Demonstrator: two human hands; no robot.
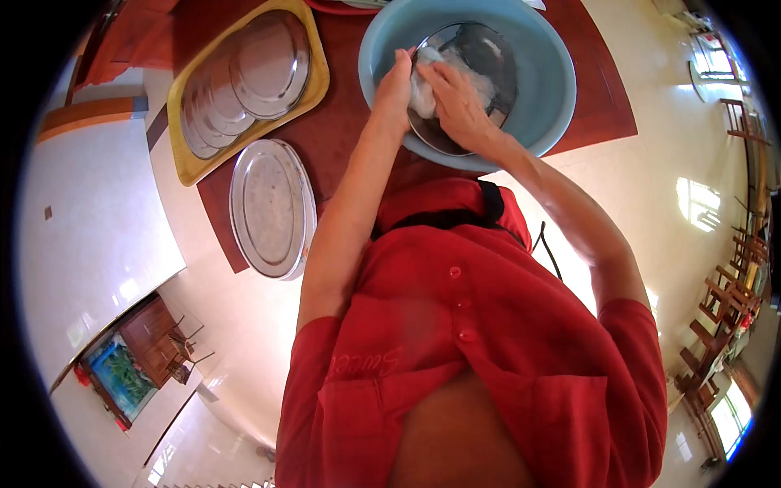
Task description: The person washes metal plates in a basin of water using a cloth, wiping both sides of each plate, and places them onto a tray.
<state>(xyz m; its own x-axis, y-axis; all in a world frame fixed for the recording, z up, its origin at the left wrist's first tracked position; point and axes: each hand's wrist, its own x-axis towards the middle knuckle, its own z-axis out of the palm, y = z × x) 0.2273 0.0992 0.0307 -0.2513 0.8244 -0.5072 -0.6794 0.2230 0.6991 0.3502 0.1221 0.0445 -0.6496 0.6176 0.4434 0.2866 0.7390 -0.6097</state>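
Note:
A light-blue plastic basin stands at the table's far side. Tilted over its near rim is a round, shiny metal plate. My left hand grips this plate at its left edge, thumb pointing up along the rim. Fingers bent, my right hand presses a wet-looking white cloth against the plate's face. Part of the cloth is bunched between the two hands. What lies in the bottom of the basin is mostly hidden by the plate.
Left of the basin, a yellow tray holds several overlapping metal plates. A stack of oval metal plates sits at the near left edge of the dark red table. Wooden chairs line the far right.

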